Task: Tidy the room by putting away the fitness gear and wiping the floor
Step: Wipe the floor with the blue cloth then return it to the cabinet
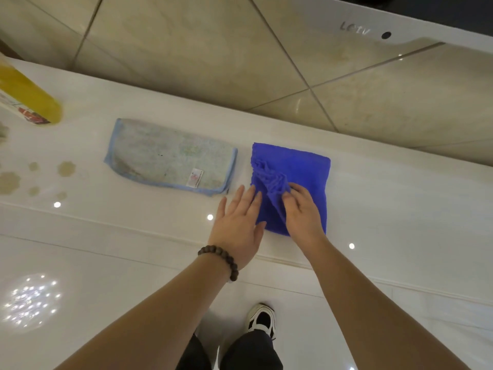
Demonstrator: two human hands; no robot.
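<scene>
1. A folded blue microfibre cloth (298, 172) lay on a glossy white countertop (386, 209), towards its back edge, with a bunched ridge of fabric raised along its left half.
2. The right hand (301, 209) rested on the cloth, its fingers curled and pinching the bunched fabric near the cloth's middle.
3. The left hand (238, 222) lay flat just beside it, fingers straight and spread, their tips touching the cloth's left edge and holding nothing; a brown beaded bracelet (222, 259) sat on that wrist.
4. Just left of the blue cloth, apart from it by a narrow strip of counter, lay a pale, worn cloth with light blue trim (165, 156) and a small white label near its lower right corner; the label's print was too small to read.
5. Well to the left, a yellow bottle (29, 100) with a printed label stood at the frame edge, cut off at the top and left, so its kind could not be told.
6. Brownish blotches (66, 168) marked the counter below the bottle; whether they were stains or reflections could not be told.
7. Behind the counter rose a beige tiled wall (213, 49), and at the top right the white frame of a screen (373, 25) bearing grey lettering was cut off by the frame.
8. Bright spots of reflected light (29, 300) dotted the glossy surface.
9. Below the forearms, dark trousers (250, 351) and a black-and-white sneaker (262, 319) showed; the other foot was hidden.
</scene>
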